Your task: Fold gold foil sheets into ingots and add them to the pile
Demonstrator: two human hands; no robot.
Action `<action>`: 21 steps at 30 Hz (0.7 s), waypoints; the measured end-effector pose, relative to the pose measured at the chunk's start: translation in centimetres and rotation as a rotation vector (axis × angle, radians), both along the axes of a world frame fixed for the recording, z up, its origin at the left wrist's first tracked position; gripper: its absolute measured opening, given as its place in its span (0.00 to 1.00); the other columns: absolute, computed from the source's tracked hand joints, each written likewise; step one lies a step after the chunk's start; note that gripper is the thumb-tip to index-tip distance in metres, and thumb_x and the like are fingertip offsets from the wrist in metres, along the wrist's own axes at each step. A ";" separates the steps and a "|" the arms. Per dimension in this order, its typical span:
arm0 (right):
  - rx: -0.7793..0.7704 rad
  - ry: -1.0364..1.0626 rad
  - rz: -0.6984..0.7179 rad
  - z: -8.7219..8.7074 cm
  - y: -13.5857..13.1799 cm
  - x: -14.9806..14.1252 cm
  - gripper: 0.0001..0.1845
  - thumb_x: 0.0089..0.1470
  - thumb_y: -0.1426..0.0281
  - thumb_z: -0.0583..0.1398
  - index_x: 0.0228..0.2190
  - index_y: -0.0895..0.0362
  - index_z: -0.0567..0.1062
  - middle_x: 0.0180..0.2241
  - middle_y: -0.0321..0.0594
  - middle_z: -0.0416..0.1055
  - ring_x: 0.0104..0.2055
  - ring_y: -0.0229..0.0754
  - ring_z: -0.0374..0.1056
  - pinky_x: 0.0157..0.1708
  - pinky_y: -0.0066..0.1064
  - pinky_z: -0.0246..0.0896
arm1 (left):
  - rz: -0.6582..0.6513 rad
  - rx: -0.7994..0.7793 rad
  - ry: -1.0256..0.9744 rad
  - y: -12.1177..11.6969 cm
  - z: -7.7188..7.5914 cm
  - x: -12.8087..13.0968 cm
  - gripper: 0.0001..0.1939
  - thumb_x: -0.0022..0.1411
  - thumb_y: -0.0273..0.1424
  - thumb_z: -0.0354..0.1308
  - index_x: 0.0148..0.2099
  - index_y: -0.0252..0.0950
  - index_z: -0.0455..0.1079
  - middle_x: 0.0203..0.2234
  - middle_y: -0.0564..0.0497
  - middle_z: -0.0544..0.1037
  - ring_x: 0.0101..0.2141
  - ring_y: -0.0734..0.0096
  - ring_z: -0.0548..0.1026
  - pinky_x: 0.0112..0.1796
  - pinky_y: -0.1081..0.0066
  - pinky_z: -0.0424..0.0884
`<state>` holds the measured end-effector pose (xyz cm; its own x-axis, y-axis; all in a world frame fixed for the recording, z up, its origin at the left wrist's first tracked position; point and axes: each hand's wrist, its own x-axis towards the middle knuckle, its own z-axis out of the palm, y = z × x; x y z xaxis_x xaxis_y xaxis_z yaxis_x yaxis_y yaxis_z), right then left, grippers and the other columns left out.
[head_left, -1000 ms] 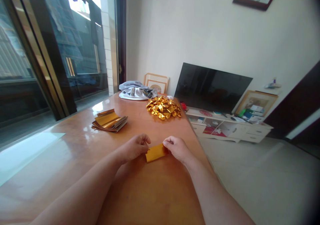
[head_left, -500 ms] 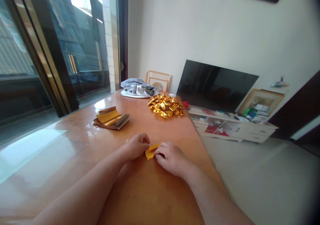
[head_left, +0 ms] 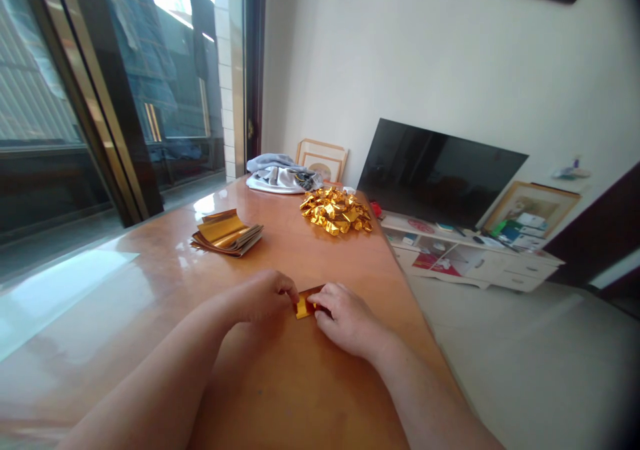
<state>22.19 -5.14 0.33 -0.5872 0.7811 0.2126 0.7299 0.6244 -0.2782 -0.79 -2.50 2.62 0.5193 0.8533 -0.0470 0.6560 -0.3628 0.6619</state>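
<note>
A small folded piece of gold foil paper (head_left: pixel 303 308) lies on the table between my two hands. My left hand (head_left: pixel 267 297) has its fingers closed on the left end of the paper. From the other side, my right hand (head_left: pixel 343 313) grips the right end, its thumb and fingers covering part of it. Farther off to the left rests a stack of gold foil sheets (head_left: pixel 227 233), curled at the top. A heap of folded gold foil pieces (head_left: pixel 336 211) sits at the table's far right.
The glossy wooden table (head_left: pixel 280 383) has its right edge close to my right forearm. A bundle of grey cloth (head_left: pixel 283 175) lies at the far end. Beyond stand a television (head_left: pixel 440 170) and a white cabinet (head_left: pixel 495 263). Glass doors (head_left: pixel 185 90) are at the left.
The foil paper has turned from a matte yellow look to a shiny face with a raised far edge. My left hand's fingers have shifted at its left end. The view has swung slightly left.
</note>
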 end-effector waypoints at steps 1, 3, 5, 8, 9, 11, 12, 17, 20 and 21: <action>0.001 0.000 -0.005 0.0 0.0 0.0 0.13 0.58 0.73 0.58 0.43 0.51 0.79 0.38 0.40 0.71 0.42 0.42 0.65 0.41 0.30 0.57 | 0.009 0.011 0.011 0.0 -0.1 0.0 0.15 0.51 0.27 0.53 0.34 0.39 0.82 0.30 0.52 0.82 0.30 0.67 0.74 0.35 0.74 0.66; 0.000 -0.001 -0.016 0.0 -0.1 -0.2 0.12 0.58 0.72 0.58 0.41 0.51 0.79 0.38 0.40 0.71 0.42 0.42 0.65 0.41 0.30 0.56 | 0.028 0.031 0.035 0.2 -0.5 0.0 0.15 0.51 0.28 0.54 0.34 0.40 0.82 0.30 0.52 0.83 0.30 0.67 0.74 0.35 0.74 0.66; -0.001 -0.002 -0.025 0.1 -0.2 -0.3 0.10 0.58 0.71 0.58 0.39 0.52 0.79 0.37 0.40 0.71 0.41 0.42 0.64 0.40 0.30 0.56 | 0.036 0.045 0.055 0.5 -0.9 -0.1 0.15 0.51 0.28 0.54 0.35 0.40 0.82 0.30 0.51 0.83 0.30 0.66 0.74 0.35 0.73 0.66; -0.004 0.008 -0.037 0.2 -0.4 -0.4 0.08 0.58 0.69 0.59 0.38 0.52 0.79 0.37 0.40 0.70 0.41 0.42 0.64 0.40 0.30 0.57 | 0.046 0.075 0.078 0.8 -1.5 -0.2 0.15 0.52 0.28 0.54 0.35 0.41 0.82 0.31 0.51 0.83 0.30 0.66 0.74 0.34 0.73 0.65; -0.007 0.014 -0.041 0.3 -0.4 -0.5 0.07 0.58 0.69 0.60 0.38 0.53 0.78 0.37 0.40 0.70 0.41 0.42 0.64 0.40 0.30 0.57 | 0.056 0.084 0.083 0.9 -1.7 -0.2 0.15 0.52 0.29 0.53 0.35 0.42 0.82 0.30 0.51 0.82 0.30 0.66 0.74 0.33 0.73 0.65; -0.016 0.025 -0.046 0.3 -0.4 -0.5 0.07 0.57 0.68 0.61 0.38 0.53 0.78 0.38 0.40 0.70 0.42 0.42 0.64 0.41 0.30 0.57 | 0.074 0.091 0.088 0.9 -1.8 -0.2 0.14 0.52 0.29 0.54 0.35 0.42 0.81 0.30 0.52 0.81 0.28 0.67 0.73 0.31 0.73 0.63; -0.020 0.031 -0.046 0.3 -0.4 -0.5 0.07 0.56 0.68 0.62 0.38 0.53 0.78 0.38 0.40 0.70 0.42 0.42 0.64 0.41 0.30 0.57 | 0.080 0.088 0.089 0.8 -1.7 -0.2 0.14 0.52 0.29 0.54 0.35 0.41 0.81 0.29 0.52 0.81 0.28 0.68 0.73 0.31 0.73 0.63; -0.027 0.053 -0.047 0.0 -0.2 -0.6 0.07 0.57 0.66 0.62 0.38 0.52 0.78 0.37 0.39 0.69 0.41 0.42 0.64 0.41 0.31 0.58 | 0.066 -0.019 0.072 -0.1 -0.7 -0.1 0.13 0.47 0.31 0.60 0.38 0.41 0.77 0.27 0.54 0.78 0.25 0.70 0.71 0.24 0.75 0.57; -0.032 0.048 -0.046 -0.1 -0.1 -0.6 0.08 0.59 0.64 0.61 0.38 0.52 0.78 0.37 0.39 0.69 0.41 0.42 0.64 0.41 0.31 0.58 | 0.059 -0.062 0.028 -0.3 -0.4 0.0 0.13 0.46 0.33 0.63 0.37 0.40 0.75 0.26 0.54 0.77 0.25 0.70 0.71 0.24 0.75 0.55; -0.032 0.046 -0.046 -0.1 0.0 -0.7 0.08 0.59 0.64 0.61 0.38 0.52 0.78 0.37 0.39 0.69 0.41 0.42 0.64 0.41 0.31 0.57 | 0.055 -0.072 0.015 -0.3 -0.4 0.0 0.13 0.46 0.34 0.63 0.37 0.40 0.75 0.26 0.54 0.77 0.25 0.70 0.71 0.24 0.75 0.55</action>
